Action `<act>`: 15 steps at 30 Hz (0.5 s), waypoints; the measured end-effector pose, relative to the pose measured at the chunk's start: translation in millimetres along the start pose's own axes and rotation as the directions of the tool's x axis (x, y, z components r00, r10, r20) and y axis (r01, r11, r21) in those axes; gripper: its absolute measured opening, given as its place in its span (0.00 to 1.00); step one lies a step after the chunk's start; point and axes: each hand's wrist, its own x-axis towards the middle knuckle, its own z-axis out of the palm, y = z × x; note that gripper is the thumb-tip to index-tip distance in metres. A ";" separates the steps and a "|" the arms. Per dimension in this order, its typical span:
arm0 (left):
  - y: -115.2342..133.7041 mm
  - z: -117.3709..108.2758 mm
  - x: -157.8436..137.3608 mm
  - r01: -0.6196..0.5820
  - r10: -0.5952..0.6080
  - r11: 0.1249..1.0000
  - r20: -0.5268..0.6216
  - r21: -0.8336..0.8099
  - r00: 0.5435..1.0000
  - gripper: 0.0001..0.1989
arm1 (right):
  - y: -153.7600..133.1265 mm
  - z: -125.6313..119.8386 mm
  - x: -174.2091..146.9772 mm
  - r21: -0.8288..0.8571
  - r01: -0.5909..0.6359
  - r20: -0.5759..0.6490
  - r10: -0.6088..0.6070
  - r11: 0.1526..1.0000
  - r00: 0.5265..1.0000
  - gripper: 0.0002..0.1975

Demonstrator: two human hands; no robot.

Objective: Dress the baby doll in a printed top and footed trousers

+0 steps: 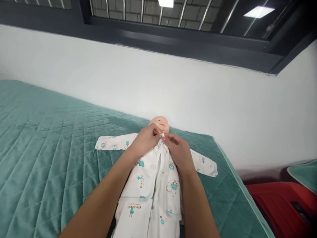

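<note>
One doll [160, 121] lies face up on a quilted cover [49, 148], its head close by the white wall [158, 89], and I judge that its weight is best left resting there while the neckline is handled. A printed garment [142, 185] covers the doll's body with a sleeve [111, 142] reaching out on each side; its front should lie flat and even, so that neither edge twists or tugs at the doll's neck. The left hand [146, 139] and right hand [180, 151] meet just below the doll's chin, each narrowed to a pinch on the collar [163, 135]. Good work there, to my eye, wants loose wrists, one hand steadying the cloth while the other makes the fine movement, and light fingertip pressure. What exactly sits between the thumbs, beyond a white bit of cloth, is too small to tell. The cover beneath the doll is green, with a velvety sheen and stitched diamonds puckering into creases. The garment over the doll looks like thin, pliant cotton, white with teal figures and lettering, rumpled along its open front. The doll's head is smooth and rounded, apparently vinyl. Below the doll's neck, a pale round button [153, 167] makes the smallest, stiffest shape.
</note>
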 end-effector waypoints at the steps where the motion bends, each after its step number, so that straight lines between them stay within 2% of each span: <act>1: 0.4 -0.7 -0.5 -0.001 0.001 1.000 0.007 0.003 1.000 0.03 | 0.4 -0.8 -0.1 0.002 -0.006 0.024 0.006 1.000 1.000 0.14; 4: 2.0 -4.1 -2.3 -0.011 0.011 1.000 0.063 -0.006 0.998 0.03 | 3.4 -2.7 -0.3 0.005 -0.054 0.069 0.053 0.999 0.996 0.13; 7: 3.8 -7.4 -4.2 0.012 -0.009 1.000 0.107 -0.026 0.994 0.07 | 6.3 -2.5 -0.8 -0.025 -0.112 0.060 0.113 0.993 0.992 0.14; 10: 5.0 -7.2 -5.2 0.022 -0.023 1.000 0.108 0.010 0.994 0.10 | 5.9 -0.8 -1.6 -0.069 -0.117 0.058 0.121 0.991 0.991 0.15; 15: 2.9 0.2 -3.0 0.029 -0.032 0.998 0.054 0.053 0.998 0.16 | -0.7 2.8 -2.3 -0.153 -0.081 0.072 0.093 0.985 0.993 0.08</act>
